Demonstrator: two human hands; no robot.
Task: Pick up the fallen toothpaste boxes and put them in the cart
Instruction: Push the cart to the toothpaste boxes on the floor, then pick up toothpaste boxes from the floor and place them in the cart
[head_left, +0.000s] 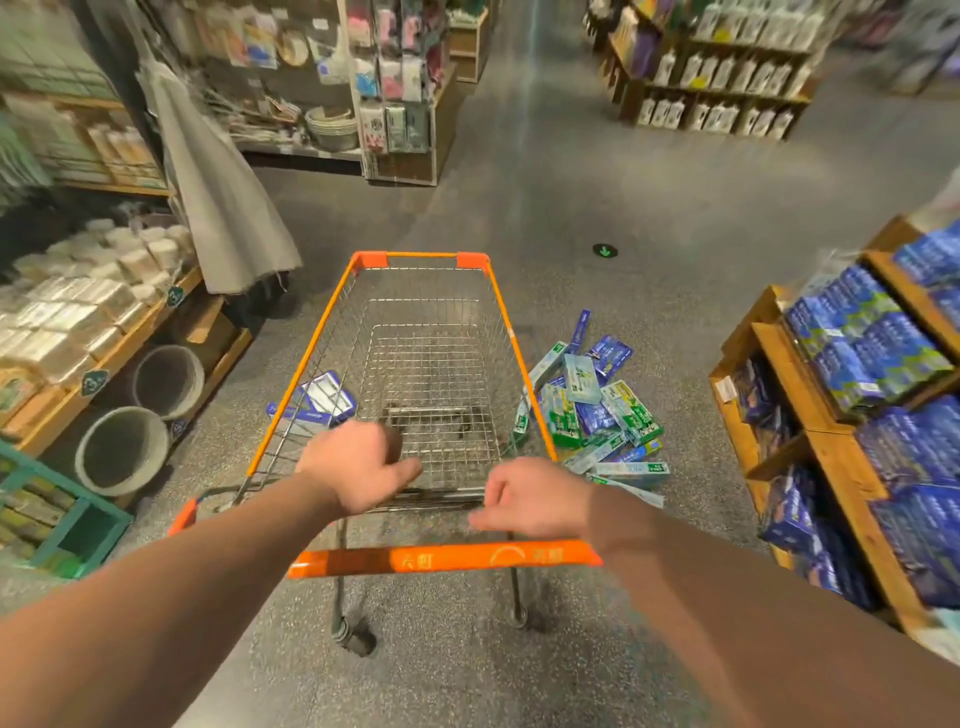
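Observation:
An orange-framed wire shopping cart (498, 312) stands in the aisle straight ahead, its basket empty. A heap of blue and green toothpaste boxes (597, 405) lies on the floor just right of the cart. A couple more blue and white boxes (317, 402) lie on the floor at the cart's left side, seen through the wire. My left hand (358, 467) hovers over the near end of the basket, fingers loosely curled, holding nothing. My right hand (535, 499) floats just above the orange handle bar (441, 558), fingers apart and empty.
A wooden shelf of blue boxed goods (872, 353) runs along the right. On the left are shelves of white packs (78, 306), two round grey baskets (124, 447) and a hanging grey cloth (218, 192). Grey floor stretches ahead beyond the cart.

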